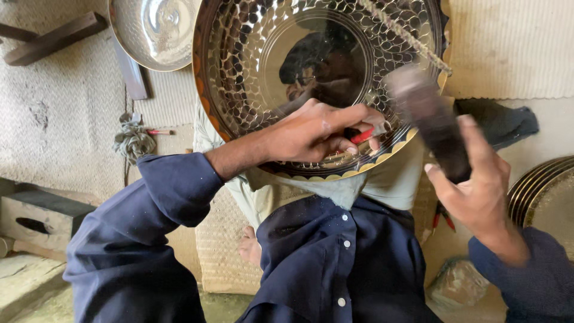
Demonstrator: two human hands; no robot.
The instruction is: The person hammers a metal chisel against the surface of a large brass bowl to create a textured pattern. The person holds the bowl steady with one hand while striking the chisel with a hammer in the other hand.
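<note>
Our left hand (311, 134) pinches a small red-handled tool (363, 135), its grip closed tight around it, the tip pressed to the lower rim of the hammered brass tray (251, 72). Our right hand (475, 191) wraps its grip around a dark hammer (427, 116), blurred, just beside that rim. The tray leans on our lap over the floor mat (514, 48). Another shiny bowl (152, 30) lies behind, stacked plates (541, 191) at the mat's right edge.

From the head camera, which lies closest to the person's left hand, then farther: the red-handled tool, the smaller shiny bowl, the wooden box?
From the left hand:
1. Red-handled tool, in its grip.
2. Smaller shiny bowl, upper left.
3. Wooden box, far left, low.
</note>
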